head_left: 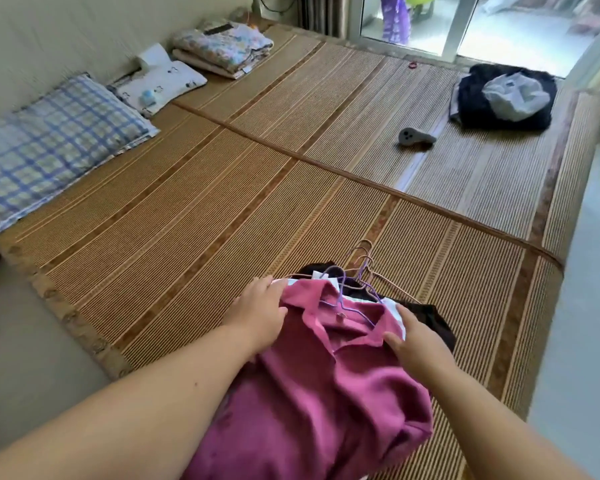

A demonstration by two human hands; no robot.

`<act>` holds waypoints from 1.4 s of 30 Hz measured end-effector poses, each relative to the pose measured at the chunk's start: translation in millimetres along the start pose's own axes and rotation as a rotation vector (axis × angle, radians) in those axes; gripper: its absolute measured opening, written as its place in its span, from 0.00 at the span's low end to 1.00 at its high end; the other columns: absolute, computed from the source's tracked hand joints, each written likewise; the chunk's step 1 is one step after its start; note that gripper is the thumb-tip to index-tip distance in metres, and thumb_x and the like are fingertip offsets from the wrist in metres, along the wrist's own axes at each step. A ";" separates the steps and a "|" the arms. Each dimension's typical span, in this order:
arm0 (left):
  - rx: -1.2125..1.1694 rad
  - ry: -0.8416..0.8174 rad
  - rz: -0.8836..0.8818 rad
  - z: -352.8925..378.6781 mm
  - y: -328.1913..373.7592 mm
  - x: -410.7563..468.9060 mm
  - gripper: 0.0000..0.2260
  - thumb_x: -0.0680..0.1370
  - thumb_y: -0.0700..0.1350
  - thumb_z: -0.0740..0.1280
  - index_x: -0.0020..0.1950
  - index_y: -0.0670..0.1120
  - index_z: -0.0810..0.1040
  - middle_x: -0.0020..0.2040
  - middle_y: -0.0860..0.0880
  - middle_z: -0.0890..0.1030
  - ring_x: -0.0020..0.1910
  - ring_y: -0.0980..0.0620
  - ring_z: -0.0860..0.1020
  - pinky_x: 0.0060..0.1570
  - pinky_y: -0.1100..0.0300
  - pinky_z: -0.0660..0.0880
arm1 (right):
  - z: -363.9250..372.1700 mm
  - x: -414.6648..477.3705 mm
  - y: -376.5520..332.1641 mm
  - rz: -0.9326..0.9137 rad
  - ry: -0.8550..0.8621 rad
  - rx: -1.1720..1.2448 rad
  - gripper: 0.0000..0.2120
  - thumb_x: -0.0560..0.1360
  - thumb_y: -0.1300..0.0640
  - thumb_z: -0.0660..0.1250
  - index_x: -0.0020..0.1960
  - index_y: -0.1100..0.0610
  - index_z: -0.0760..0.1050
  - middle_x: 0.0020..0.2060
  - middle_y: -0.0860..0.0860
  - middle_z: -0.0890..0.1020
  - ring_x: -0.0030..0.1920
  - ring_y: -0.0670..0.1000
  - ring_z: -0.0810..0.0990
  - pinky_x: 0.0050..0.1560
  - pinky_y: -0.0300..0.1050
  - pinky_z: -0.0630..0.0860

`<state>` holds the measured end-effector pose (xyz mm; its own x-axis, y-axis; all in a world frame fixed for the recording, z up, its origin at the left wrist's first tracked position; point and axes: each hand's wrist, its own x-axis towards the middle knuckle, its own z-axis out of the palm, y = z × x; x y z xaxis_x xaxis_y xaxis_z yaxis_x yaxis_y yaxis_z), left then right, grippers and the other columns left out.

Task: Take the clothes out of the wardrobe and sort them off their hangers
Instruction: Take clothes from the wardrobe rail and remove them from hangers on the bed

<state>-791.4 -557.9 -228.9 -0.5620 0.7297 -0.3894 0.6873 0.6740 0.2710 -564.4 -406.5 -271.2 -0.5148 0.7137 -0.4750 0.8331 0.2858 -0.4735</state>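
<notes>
Both hands are down on the magenta collared polo shirt point(326, 393), which is spread on the striped woven bamboo mat point(194, 209).

The left hand point(257, 315) has its fingers curled over one shoulder of the shirt and grips the cloth there. The right hand point(418, 344) lies on the other shoulder, thumb on the collar flap and fingers fairly straight, pressing rather than pinching. Between the two hands the thin purple wire hanger point(347, 308) sits inside the neck opening. Just beyond the fingertips there's a bunch of pinkish wire hangers point(368, 259). A black garment point(433, 318) peeks out beside the right hand, under the shirt. Far beyond the left hand lies the blue-and-white checked pillow point(52, 140).
</notes>
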 end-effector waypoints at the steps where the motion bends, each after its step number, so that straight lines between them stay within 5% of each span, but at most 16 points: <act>1: 0.001 -0.016 -0.016 -2.0 -4.9 -7.7 0.27 0.78 0.49 0.62 0.75 0.52 0.58 0.76 0.46 0.58 0.76 0.46 0.55 0.72 0.48 0.57 | 0.3 -2.5 -10.1 -0.044 -0.005 -0.008 0.30 0.75 0.52 0.65 0.74 0.50 0.59 0.70 0.50 0.69 0.68 0.53 0.69 0.63 0.43 0.65; 8: -0.005 0.056 -0.043 -69.3 -46.6 -100.4 0.30 0.77 0.52 0.63 0.76 0.52 0.56 0.77 0.47 0.55 0.76 0.49 0.54 0.73 0.51 0.54 | -2.1 -54.4 -149.1 -0.536 -0.116 -0.162 0.28 0.75 0.51 0.63 0.73 0.44 0.60 0.73 0.46 0.63 0.70 0.48 0.66 0.67 0.43 0.65; 17: 0.056 0.451 -0.236 -210.0 -148.9 -266.6 0.30 0.76 0.54 0.64 0.76 0.51 0.58 0.77 0.49 0.57 0.74 0.49 0.57 0.72 0.55 0.56 | 23.9 -181.3 -394.1 -1.208 -0.104 -0.270 0.32 0.75 0.45 0.63 0.75 0.41 0.52 0.73 0.46 0.62 0.70 0.51 0.65 0.69 0.48 0.65; 30: 0.239 0.958 -0.763 -282.9 -316.7 -577.9 0.28 0.75 0.57 0.63 0.74 0.58 0.59 0.74 0.56 0.60 0.72 0.55 0.58 0.71 0.55 0.57 | 143.4 -449.8 -638.0 -1.890 -0.201 -0.181 0.31 0.76 0.42 0.61 0.75 0.40 0.51 0.73 0.42 0.60 0.70 0.50 0.65 0.68 0.48 0.62; 34: 0.334 1.098 -0.897 -307.0 -345.9 -656.4 0.28 0.74 0.55 0.65 0.73 0.56 0.62 0.72 0.55 0.64 0.71 0.55 0.61 0.71 0.58 0.58 | 166.5 -542.0 -687.3 -2.057 -0.257 -0.045 0.34 0.71 0.35 0.52 0.75 0.41 0.53 0.71 0.43 0.64 0.68 0.50 0.68 0.66 0.47 0.65; 42: 0.504 1.313 -1.124 -362.6 -372.4 -760.5 0.29 0.73 0.58 0.63 0.73 0.54 0.63 0.72 0.54 0.65 0.71 0.56 0.62 0.69 0.58 0.60 | 180.1 -667.9 -787.8 -2.310 -0.300 0.207 0.28 0.76 0.46 0.63 0.73 0.41 0.58 0.70 0.43 0.66 0.66 0.48 0.69 0.65 0.50 0.68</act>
<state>-786.8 -1322.0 285.4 -0.5970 -0.2300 0.7686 -0.3223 0.9461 0.0328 -913.4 -1223.5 285.6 -0.2462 -0.6592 0.7106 -0.9676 0.1248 -0.2195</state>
